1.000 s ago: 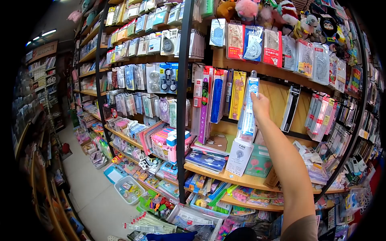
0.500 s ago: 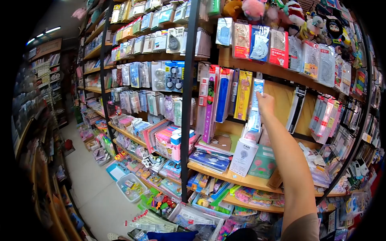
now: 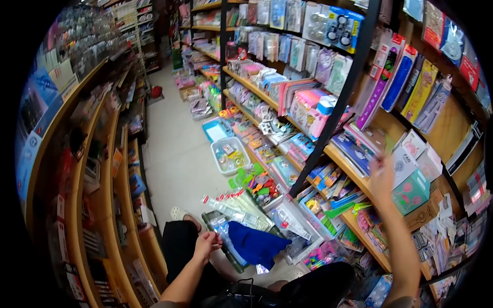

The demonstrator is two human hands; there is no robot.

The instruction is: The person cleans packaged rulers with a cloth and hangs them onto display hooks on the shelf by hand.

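Observation:
My left hand (image 3: 207, 246) is low in the middle, its fingers pinched together beside a bluish clear plastic packet (image 3: 226, 237). Whether that packet is in the fingers is hard to make out. A dark blue cloth (image 3: 257, 244) lies just to the right, over a pile of long clear packs (image 3: 241, 209) on the floor. My right hand (image 3: 381, 179) is smeared by motion in front of the shelf, near a white box marked FAN (image 3: 403, 165) and a stack of notebooks (image 3: 352, 151). Above it hang a yellow ruler pack (image 3: 420, 91) and a bluish clear ruler pack (image 3: 434, 108).
A black shelf post (image 3: 334, 113) stands left of my right hand. On the floor are a white tub (image 3: 230, 155) of small packets and a grey tray (image 3: 292, 231) with packs. Low wooden racks (image 3: 102, 190) line the left side, along a tiled aisle (image 3: 164, 138).
My right hand has left the hanging ruler pack and moved down toward the lower shelf. The view has tilted down and turned left, and my left hand has come into sight.

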